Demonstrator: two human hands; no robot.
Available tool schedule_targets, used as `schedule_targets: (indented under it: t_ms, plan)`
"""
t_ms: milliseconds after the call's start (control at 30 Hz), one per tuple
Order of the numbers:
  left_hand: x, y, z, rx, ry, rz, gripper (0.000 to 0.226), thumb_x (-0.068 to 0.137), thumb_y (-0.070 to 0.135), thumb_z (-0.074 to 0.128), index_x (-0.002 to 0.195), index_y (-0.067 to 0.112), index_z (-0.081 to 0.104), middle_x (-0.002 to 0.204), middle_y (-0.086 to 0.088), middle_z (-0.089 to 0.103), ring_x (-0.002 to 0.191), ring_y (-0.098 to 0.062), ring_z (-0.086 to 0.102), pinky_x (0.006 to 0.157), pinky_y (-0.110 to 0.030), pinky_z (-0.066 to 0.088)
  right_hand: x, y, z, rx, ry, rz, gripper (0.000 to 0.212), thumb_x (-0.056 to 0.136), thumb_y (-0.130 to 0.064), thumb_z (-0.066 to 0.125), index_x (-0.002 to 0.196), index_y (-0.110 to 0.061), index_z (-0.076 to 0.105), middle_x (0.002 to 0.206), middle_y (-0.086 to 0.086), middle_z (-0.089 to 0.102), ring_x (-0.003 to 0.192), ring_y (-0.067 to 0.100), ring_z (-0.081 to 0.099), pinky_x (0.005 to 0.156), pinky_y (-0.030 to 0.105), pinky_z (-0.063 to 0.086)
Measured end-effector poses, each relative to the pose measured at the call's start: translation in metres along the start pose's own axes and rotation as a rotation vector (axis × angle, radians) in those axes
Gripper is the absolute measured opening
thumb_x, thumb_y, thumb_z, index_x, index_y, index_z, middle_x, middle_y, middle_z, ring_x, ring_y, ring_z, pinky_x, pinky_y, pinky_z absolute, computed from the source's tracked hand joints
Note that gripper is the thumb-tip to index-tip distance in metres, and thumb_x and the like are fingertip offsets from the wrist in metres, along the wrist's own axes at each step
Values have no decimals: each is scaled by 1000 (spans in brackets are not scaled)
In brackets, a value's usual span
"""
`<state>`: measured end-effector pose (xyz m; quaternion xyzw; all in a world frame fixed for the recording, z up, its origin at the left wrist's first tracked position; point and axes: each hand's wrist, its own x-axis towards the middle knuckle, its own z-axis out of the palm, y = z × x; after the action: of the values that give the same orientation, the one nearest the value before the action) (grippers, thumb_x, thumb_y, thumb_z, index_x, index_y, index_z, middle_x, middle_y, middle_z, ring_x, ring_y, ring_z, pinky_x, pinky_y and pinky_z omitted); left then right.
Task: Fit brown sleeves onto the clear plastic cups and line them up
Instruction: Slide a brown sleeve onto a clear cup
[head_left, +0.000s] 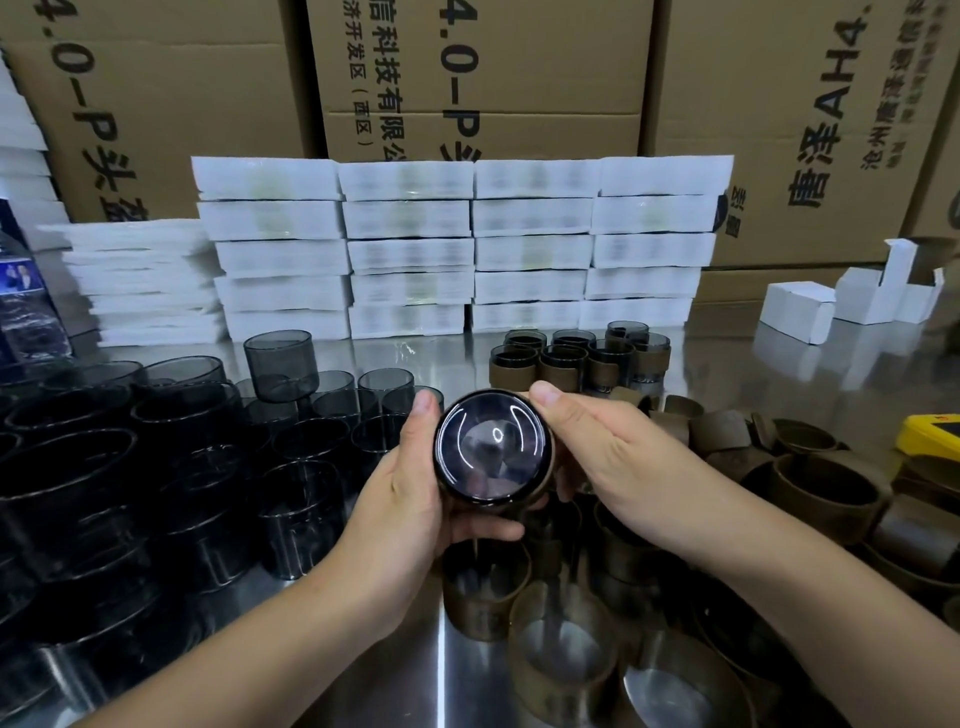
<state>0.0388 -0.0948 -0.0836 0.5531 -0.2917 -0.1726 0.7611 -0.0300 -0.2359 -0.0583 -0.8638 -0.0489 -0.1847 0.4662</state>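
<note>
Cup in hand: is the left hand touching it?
Touching. The head view shows the left hand with its thumb against the left edge of the cup and its fingers curled under it, with no gap.

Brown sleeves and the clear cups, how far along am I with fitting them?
Done: a small group of sleeved clear plastic cups stands back right. In hand: left hand and right hand grip one smoky cup, base toward the camera, brown sleeve around it. Left: many bare cups on the left, a pile of loose brown sleeves on the right.
</note>
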Motion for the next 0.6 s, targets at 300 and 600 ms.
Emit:
schedule_targets:
  t_ms: [300,600]
  plan:
    - [-2,-3,0,-16,21,43,55,67,70,42,85,32,77,87,-11,76,79,-21,74,52,-25,56,0,-5,4,20,17,38,73,79,-62,30,102,-1,63,71,9,60,62,9,53,65,23,43]
    - [-4,-3,-2,-25,9,44,58,71,68,42,89,24,76,87,-12,75,79,-22,74,54,-25,56,-3,-8,2,132,22,56,60,83,-52,35,84,1,63,58,-8,55,57,8,50,62,18,41]
